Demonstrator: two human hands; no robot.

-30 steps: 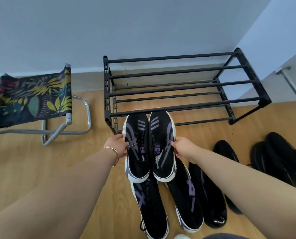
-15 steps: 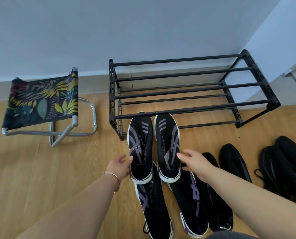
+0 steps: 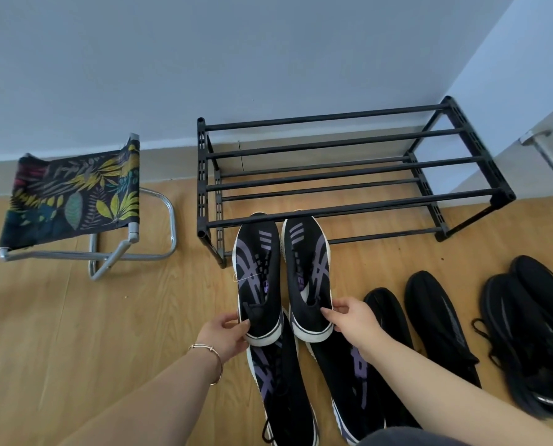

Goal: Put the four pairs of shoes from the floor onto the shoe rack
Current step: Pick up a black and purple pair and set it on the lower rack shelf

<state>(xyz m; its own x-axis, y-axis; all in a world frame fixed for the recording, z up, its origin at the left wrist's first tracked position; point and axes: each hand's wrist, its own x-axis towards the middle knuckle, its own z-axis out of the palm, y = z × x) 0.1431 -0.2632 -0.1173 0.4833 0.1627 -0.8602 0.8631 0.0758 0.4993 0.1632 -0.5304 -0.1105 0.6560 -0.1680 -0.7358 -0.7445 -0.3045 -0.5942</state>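
Observation:
A black two-tier shoe rack (image 3: 349, 207) stands against the wall with nothing on its bars. A black shoe with purple stripes (image 3: 257, 278) and its partner (image 3: 307, 272) lie side by side, toes at the rack's front left, under the top front bar. My left hand (image 3: 227, 333) grips the left shoe's heel, and my right hand (image 3: 352, 320) grips the right shoe's heel. On the floor below them lies a second purple-striped pair (image 3: 278, 391). An all-black pair (image 3: 436, 320) and another black pair (image 3: 533, 333) lie to the right.
A folding stool (image 3: 75, 194) with a leaf-print seat and metal legs stands left of the rack. A metal handle (image 3: 549, 159) sticks out from the wall at the far right. The floor is light wood.
My hands have slid back from the shoes' sides to their heels. The shoes' toes have moved forward under the rack's front bar.

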